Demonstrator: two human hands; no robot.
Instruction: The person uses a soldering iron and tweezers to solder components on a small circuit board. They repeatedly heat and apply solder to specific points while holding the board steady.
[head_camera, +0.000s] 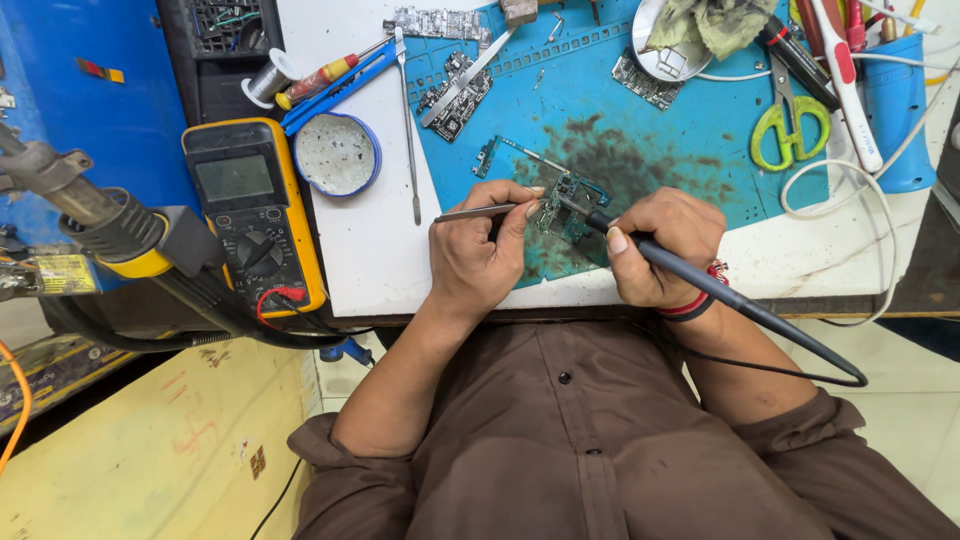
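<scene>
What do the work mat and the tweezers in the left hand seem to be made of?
The work mat looks like matte blue rubber or silicone, with moulded slots along its top and dark stains. The tweezers look like bare metal: thin, grey and shiny, pinched in the left hand.

White bench (370, 260) carries blue mat (700, 150), yellow multimeter (255, 215).

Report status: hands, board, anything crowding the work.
Left hand shut on tweezers, tips at the board. Right hand shut on soldering iron, tip on board. Board flat on blue mat. Nothing in the way.
</scene>
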